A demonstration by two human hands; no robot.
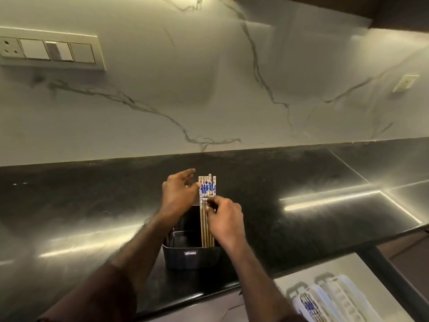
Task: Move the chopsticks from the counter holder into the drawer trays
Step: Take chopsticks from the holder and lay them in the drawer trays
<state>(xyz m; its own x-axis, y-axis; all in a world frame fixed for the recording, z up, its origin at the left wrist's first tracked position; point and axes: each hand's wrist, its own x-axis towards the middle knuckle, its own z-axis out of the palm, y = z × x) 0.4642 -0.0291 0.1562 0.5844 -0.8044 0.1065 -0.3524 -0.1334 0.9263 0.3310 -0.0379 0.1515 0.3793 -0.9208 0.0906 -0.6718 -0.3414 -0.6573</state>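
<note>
A black rectangular holder (191, 255) stands on the dark counter near its front edge. Several wooden chopsticks (207, 190) with blue-and-white patterned tops stand upright in its right side. My right hand (224, 220) pinches the chopstick shafts just below the patterned part. My left hand (178, 194) hovers beside the chopstick tops on their left, fingers spread, thumb close to them. At the bottom right, an open drawer holds white trays (336, 298); one tray has patterned chopsticks (310, 306) lying in it.
The black counter (301, 205) runs left to right, glossy with light streaks, backed by a white marble wall. A switch panel (48, 51) is on the wall at upper left. The drawer's pale floor (325, 268) shows below the counter edge at right.
</note>
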